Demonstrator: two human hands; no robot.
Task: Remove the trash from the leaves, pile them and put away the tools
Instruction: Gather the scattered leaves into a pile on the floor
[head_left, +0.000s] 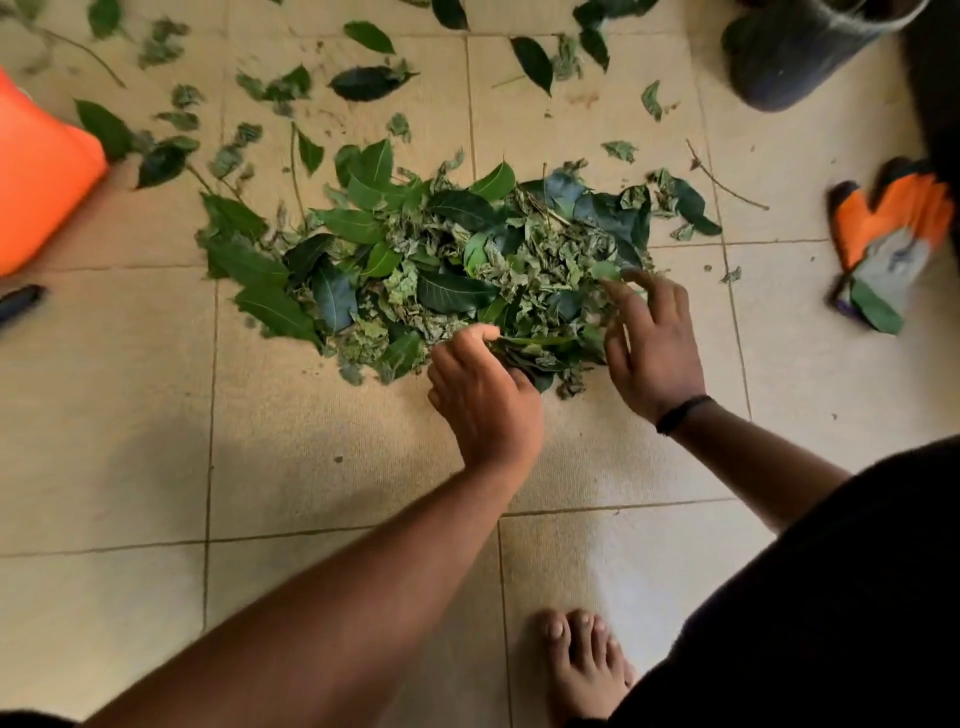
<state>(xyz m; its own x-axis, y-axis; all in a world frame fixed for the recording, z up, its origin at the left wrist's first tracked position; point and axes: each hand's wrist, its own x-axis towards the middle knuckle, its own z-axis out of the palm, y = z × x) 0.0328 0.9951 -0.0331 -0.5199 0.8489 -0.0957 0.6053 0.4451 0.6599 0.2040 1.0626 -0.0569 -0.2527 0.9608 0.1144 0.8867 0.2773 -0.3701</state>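
A person crouches over a leaf pile (441, 270) on the tiled floor (130, 415), the left hand (483, 400) curling its fingers into the near edge, apparently gathering leaves. The right hand (649, 343), fingers spread, rests on the pile's right side; an orange glove (893, 228) lies nearby.

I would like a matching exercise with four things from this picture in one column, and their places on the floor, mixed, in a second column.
Things:
1. leaf pile
2. work glove
3. orange container
4. dark pot

Places:
A. top right corner
B. left edge
C. centre, under both hands
D. right edge, beside the pile

Pairs: 1-C, 2-D, 3-B, 4-A
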